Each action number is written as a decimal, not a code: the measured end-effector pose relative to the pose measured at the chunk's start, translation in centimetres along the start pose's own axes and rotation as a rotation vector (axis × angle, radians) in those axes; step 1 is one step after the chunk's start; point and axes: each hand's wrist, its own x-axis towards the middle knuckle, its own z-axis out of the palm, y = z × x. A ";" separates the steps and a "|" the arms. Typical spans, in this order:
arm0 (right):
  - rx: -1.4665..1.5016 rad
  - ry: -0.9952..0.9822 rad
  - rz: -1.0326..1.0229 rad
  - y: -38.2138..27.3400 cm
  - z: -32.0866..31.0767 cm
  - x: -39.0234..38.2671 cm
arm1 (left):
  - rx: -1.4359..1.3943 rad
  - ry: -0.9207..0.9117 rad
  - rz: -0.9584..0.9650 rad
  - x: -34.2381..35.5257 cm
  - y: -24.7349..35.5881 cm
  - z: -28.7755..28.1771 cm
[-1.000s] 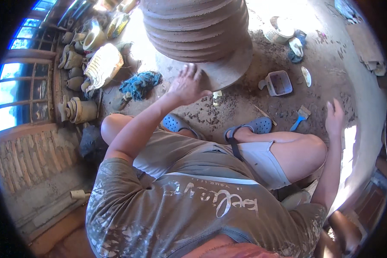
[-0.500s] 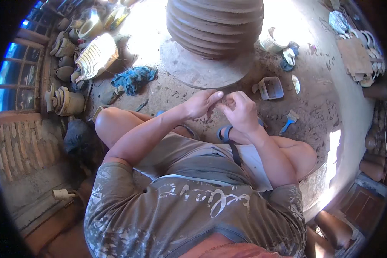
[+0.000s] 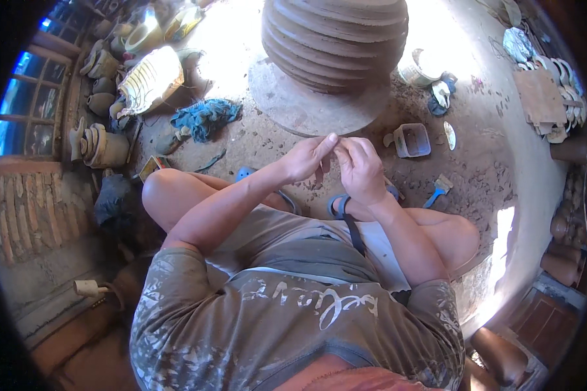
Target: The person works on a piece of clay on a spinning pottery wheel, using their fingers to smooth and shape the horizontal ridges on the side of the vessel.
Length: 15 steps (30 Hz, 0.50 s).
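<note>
Above the gap between my crossed legs, both hands meet at the fingertips. My left hand [image 3: 308, 158] is closed with its thumb laid along the top and its fingers curled beneath. My right hand [image 3: 361, 171] pinches close against that left thumb tip. Whatever lies between the fingers is too small or hidden to make out. Just beyond them stands a large ridged brown clay pot [image 3: 334, 45] on a round grey slab [image 3: 287, 107]. Its top is cut off by the picture's edge. Neither hand touches the pot.
Right of the slab are a white bucket [image 3: 414, 73], a clear plastic tub [image 3: 414, 140] and a blue-handled brush [image 3: 439, 190]. A blue cloth [image 3: 205, 118] lies to the left, near a broken ribbed vessel [image 3: 153, 81]. Clay crumbs litter the floor; stacked pots [image 3: 105, 148] line the left wall.
My right fingers have straightened somewhat and drawn in against the left thumb tip. The whole view has shifted slightly, with the pot now a little farther right.
</note>
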 end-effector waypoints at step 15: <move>-0.163 -0.198 -0.105 2.4 -0.7 -0.9 | -0.279 -0.156 -0.179 0.7 0.2 -0.6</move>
